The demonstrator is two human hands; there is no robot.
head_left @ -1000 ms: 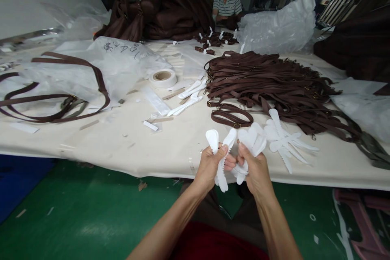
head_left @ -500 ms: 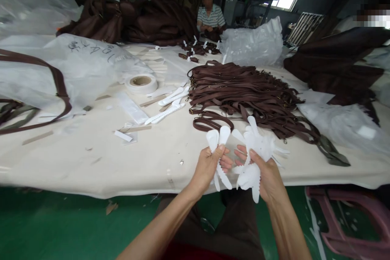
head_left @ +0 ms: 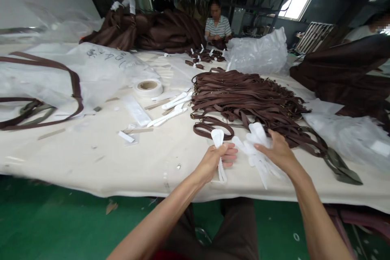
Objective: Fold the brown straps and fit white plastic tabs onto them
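Note:
My left hand [head_left: 215, 158] is closed around white plastic strips [head_left: 217, 137] with rounded paddle ends and notched edges. Thumb and fingers pinch them at mid-length, over the table's front edge. Just right of it, a loose bunch of similar white strips [head_left: 256, 146] is fanned out at the tabletop, slightly blurred. My right hand [head_left: 280, 152] is at the right side of this bunch with thumb and forefinger spread; its other fingers are hidden. A coiled brown strap [head_left: 213, 128] lies right behind my hands.
A large pile of brown straps [head_left: 246, 93] lies behind my hands. Farther left are a roll of white tape [head_left: 148, 87], more notched white strips [head_left: 170, 115] and plastic sheeting [head_left: 100, 69]. Brown bags [head_left: 164, 28] are heaped at the back, where a person [head_left: 217, 26] sits.
The bunch of white strips has left my right hand's grasp and is now at the tabletop; that hand has opened and moved up and right. My left hand still holds its strips.

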